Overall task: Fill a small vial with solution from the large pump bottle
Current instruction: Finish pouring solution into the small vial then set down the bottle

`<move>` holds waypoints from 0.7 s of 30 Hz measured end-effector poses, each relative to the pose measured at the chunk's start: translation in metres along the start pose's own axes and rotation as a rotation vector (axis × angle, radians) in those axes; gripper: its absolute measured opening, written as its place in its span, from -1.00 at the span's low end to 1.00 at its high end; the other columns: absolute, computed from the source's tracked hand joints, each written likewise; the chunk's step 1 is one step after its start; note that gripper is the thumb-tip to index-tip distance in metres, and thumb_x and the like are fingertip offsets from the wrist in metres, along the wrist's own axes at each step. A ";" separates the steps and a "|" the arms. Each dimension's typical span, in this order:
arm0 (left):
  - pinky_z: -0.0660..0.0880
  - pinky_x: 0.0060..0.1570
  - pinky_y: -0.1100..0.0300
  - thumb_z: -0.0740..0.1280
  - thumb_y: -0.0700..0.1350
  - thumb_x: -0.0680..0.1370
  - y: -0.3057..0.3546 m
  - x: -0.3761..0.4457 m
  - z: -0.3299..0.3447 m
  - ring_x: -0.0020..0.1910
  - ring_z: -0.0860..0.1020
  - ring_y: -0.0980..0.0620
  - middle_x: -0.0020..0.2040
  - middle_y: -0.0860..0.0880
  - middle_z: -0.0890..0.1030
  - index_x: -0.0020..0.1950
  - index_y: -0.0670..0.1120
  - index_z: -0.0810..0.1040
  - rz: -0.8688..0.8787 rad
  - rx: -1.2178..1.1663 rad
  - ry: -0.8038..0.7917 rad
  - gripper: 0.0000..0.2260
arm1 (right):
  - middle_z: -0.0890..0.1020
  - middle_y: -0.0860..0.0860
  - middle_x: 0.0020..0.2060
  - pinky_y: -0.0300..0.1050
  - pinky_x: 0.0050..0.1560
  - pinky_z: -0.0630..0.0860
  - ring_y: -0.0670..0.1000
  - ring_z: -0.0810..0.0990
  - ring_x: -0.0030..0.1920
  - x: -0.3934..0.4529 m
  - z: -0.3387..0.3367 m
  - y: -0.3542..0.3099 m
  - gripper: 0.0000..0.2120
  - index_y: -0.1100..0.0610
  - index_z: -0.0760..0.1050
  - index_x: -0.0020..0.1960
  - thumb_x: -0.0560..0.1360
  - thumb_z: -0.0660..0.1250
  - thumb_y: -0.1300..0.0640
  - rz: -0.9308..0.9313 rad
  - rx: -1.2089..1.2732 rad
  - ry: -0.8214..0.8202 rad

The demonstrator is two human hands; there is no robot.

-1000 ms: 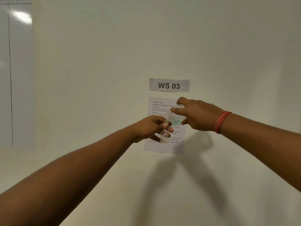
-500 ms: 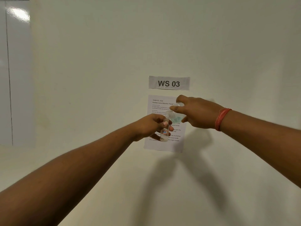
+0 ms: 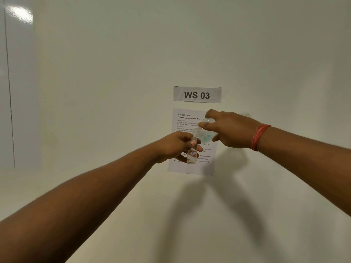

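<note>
**Fig. — Large bottle tipped over vial, both held in front of wall**

While the left hand (image 3: 176, 145) grips the small vial (image 3: 191, 155) upright, fingers and thumb curled round its upper part, the right hand (image 3: 230, 130) holds the large bottle (image 3: 204, 130) tilted, neck down-left. Bottle: clear plastic, ribbed threaded neck, pale green label; fingers wrapped round its body, thumb on top. Its mouth sits directly above, approx. touching, the vial's opening; actual contact can't be told. Vial: clear, narrow, small red-and-white label at mid-height, w/ bare lower end showing below the fingers. Liquid level not legible. A red thread band (image 3: 259, 137) circles the right wrist.

Behind the hands, an instruction sheet (image 3: 182, 122) hangs on the wall (image 3: 114, 73) under a "WS 03" sign (image 3: 197, 94). Wall lies bare to left, right and below; a glossy panel (image 3: 17, 82) borders the far left edge. Both forearms enter from the bottom corners.
</note>
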State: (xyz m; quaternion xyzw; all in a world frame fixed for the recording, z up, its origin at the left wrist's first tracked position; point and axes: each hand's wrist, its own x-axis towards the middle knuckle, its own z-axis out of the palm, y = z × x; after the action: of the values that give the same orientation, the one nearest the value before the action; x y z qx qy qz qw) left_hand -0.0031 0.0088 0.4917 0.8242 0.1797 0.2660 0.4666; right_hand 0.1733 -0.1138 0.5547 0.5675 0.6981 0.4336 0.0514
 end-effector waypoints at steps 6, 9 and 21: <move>0.67 0.03 0.01 0.21 -0.14 0.71 0.000 0.000 0.000 0.13 0.69 -0.06 0.16 -0.08 0.70 0.29 -0.15 0.55 0.003 -0.007 -0.005 -0.78 | 0.36 0.09 0.34 -0.06 -0.05 0.60 0.12 0.57 0.05 0.001 0.003 0.002 -0.37 0.02 0.26 0.51 0.50 0.38 0.22 -0.004 -0.012 0.007; 0.67 0.04 0.02 0.20 -0.14 0.71 0.000 0.001 0.000 0.11 0.70 -0.04 0.16 -0.07 0.70 0.29 -0.13 0.55 0.001 0.005 -0.005 -0.79 | 0.36 0.09 0.34 -0.05 -0.04 0.60 0.13 0.58 0.05 0.001 0.003 0.002 -0.37 0.02 0.27 0.51 0.49 0.38 0.23 -0.005 -0.004 0.010; 0.61 0.18 -0.15 0.20 -0.15 0.71 0.002 0.000 0.001 0.15 0.68 -0.10 0.18 -0.11 0.68 0.30 -0.15 0.54 -0.005 0.019 -0.002 -0.78 | 0.37 0.10 0.34 -0.08 -0.06 0.59 0.13 0.59 0.04 0.000 0.001 0.002 -0.38 0.02 0.28 0.50 0.49 0.38 0.23 -0.011 0.000 0.009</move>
State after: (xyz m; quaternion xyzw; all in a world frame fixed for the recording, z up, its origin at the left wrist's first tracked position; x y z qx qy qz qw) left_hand -0.0025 0.0076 0.4930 0.8283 0.1838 0.2623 0.4597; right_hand 0.1754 -0.1130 0.5553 0.5617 0.7014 0.4359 0.0510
